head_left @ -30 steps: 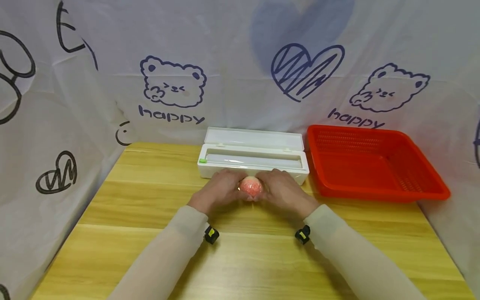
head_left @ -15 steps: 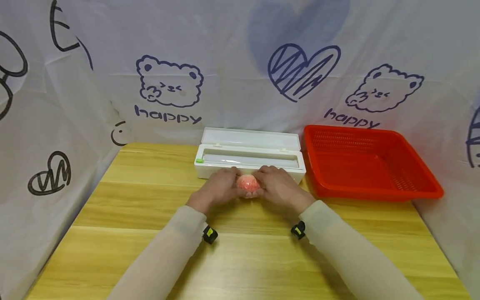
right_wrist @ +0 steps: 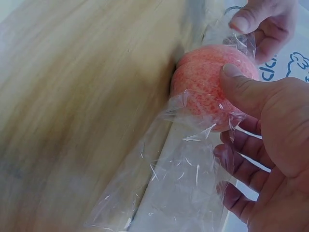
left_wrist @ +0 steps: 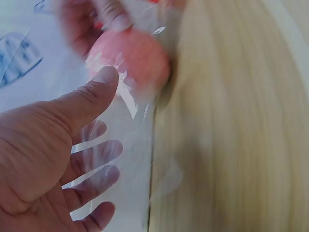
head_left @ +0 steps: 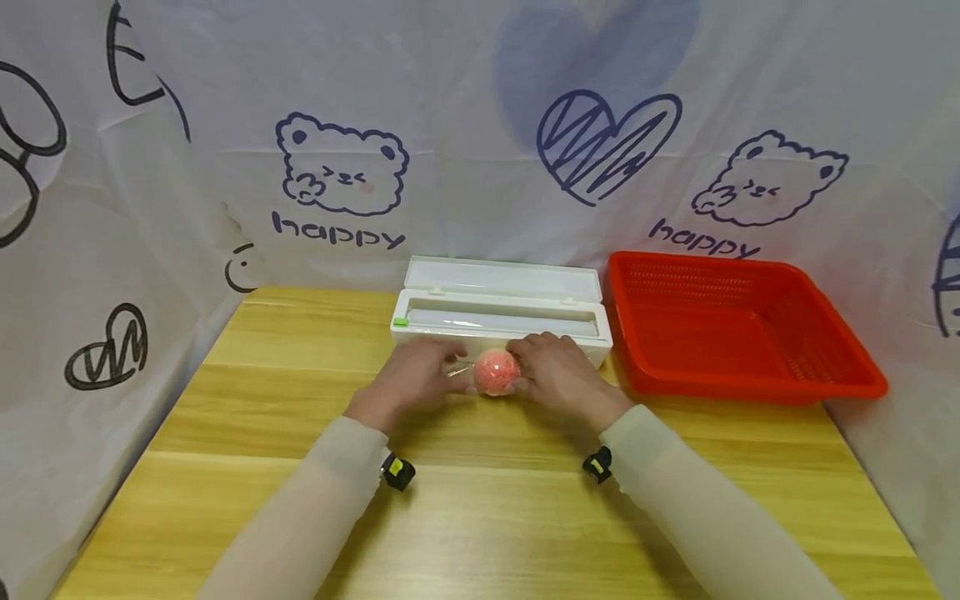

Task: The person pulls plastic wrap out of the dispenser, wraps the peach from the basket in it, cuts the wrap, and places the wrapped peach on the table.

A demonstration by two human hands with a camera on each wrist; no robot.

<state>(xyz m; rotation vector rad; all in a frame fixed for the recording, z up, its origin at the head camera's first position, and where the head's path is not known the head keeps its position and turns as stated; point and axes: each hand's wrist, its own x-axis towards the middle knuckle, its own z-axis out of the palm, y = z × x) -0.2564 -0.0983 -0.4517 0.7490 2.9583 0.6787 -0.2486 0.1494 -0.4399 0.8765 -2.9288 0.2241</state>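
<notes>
A pinkish-red peach [head_left: 497, 372] sits between the two hands, in front of the white cling film dispenser. Clear cling film [right_wrist: 193, 169] wraps part of it and trails off in loose, crinkled folds. My right hand [head_left: 558, 375] holds the peach from the right, thumb on its near side and fingers behind the film. To the left, my left hand [head_left: 412, 375] has its fingers spread and relaxed behind film in the left wrist view, with the thumb [left_wrist: 104, 79] overlapping the peach's edge. In the head view a strip of film reaches from the peach toward that hand.
The white dispenser box [head_left: 405, 335] stands at the table's back with its lid raised, a film roll [head_left: 502, 322] inside and a green slider [head_left: 401, 322] at its left end. Right of it is a red plastic basket [head_left: 742, 383]. A printed white cloth hangs behind.
My left hand has drawn away to the left from the peach, its fingers loosening and film showing in the gap. The right hand has stayed on the peach.
</notes>
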